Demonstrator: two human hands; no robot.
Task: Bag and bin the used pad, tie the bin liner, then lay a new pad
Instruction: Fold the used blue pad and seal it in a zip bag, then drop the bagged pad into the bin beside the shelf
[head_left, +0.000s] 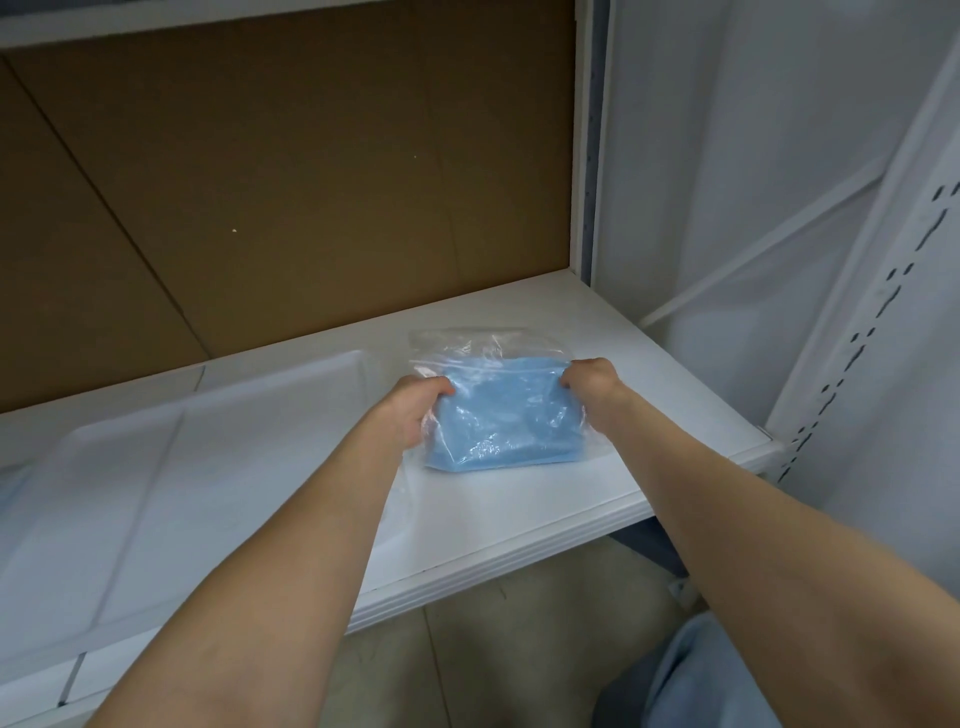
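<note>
The folded blue pad (509, 423) lies inside a clear bag (467, 344) on the white shelf (519, 525), beside a tray (156, 467). The left hand (415, 410) and right hand (592, 384) each have a closed grip pinching one side of the bag, likely to steady and seal it.

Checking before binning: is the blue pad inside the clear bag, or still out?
Inside: crinkled film of the clear bag covers the blue pad. Whether the bag's mouth is sealed, cannot tell.
</note>
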